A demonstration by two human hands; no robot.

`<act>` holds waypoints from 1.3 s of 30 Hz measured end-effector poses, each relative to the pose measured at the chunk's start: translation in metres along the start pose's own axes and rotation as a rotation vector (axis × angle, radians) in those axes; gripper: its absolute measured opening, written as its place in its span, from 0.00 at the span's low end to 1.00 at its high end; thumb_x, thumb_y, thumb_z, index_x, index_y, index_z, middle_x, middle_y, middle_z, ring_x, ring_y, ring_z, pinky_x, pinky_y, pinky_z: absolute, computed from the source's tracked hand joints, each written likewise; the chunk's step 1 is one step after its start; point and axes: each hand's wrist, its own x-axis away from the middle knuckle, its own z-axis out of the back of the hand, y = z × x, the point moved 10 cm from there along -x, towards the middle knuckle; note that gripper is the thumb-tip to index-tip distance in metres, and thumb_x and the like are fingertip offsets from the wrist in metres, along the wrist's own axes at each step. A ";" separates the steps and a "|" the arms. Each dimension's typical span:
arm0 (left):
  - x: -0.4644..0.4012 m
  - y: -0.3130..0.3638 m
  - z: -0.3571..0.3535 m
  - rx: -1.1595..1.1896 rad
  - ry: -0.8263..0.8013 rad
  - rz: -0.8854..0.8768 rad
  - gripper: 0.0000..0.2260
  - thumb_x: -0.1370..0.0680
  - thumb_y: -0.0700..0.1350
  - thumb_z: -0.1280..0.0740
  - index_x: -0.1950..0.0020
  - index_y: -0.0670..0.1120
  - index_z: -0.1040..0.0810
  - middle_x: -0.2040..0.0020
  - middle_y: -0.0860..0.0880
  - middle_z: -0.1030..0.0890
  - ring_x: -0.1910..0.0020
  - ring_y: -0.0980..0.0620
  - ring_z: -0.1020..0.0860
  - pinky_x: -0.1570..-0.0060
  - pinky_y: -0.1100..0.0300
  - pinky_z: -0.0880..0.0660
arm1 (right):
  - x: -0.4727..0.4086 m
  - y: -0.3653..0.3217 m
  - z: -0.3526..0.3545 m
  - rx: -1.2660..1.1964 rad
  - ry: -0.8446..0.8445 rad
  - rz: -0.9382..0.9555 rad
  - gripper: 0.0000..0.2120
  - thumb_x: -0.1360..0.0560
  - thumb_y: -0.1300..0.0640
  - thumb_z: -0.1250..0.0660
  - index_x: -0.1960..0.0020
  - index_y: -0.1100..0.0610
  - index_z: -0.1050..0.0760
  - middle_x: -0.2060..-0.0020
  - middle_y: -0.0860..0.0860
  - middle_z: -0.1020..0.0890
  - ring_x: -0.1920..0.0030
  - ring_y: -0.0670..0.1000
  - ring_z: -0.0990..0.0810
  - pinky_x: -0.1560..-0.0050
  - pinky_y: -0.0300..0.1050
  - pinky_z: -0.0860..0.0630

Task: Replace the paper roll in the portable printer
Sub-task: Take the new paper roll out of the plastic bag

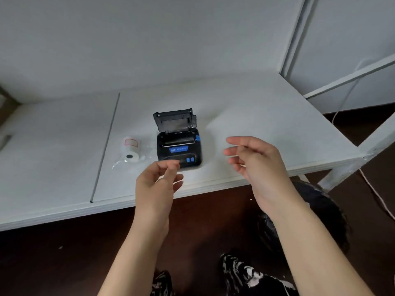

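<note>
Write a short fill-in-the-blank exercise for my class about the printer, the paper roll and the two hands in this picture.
1. The lid of the printer stands ____.
2. The paper roll lies on the table to the ____ of the printer.
3. The paper roll is wrapped in clear ____.
4. The left hand and the right hand hold ____.

Missing words: open; left; plastic; nothing

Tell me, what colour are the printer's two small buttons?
Blue, seen in the head view: the buttons on the black printer.
</note>
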 end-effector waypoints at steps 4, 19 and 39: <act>-0.014 -0.006 0.051 -0.012 0.133 -0.014 0.05 0.23 0.40 0.34 0.56 0.45 0.20 0.58 0.49 0.22 0.58 0.49 0.20 0.52 0.57 0.23 | -0.006 -0.006 -0.055 0.007 -0.076 0.021 0.18 0.23 0.68 0.44 0.56 0.52 0.19 0.64 0.47 0.16 0.68 0.44 0.23 0.62 0.34 0.23; -0.085 -0.001 0.112 -0.359 0.372 -0.141 0.18 0.25 0.43 0.33 0.36 0.52 0.29 0.39 0.50 0.35 0.60 0.59 0.26 0.65 0.74 0.30 | -0.041 0.037 -0.163 0.174 -0.243 0.026 0.17 0.24 0.67 0.43 0.56 0.51 0.21 0.58 0.47 0.16 0.69 0.43 0.22 0.66 0.33 0.26; -0.086 0.005 0.179 -0.554 0.662 -0.179 0.09 0.25 0.36 0.37 0.46 0.42 0.24 0.48 0.45 0.24 0.56 0.47 0.27 0.59 0.58 0.34 | -0.029 0.062 -0.202 0.299 -0.387 -0.061 0.13 0.23 0.65 0.42 0.52 0.54 0.20 0.58 0.49 0.16 0.74 0.41 0.22 0.72 0.31 0.28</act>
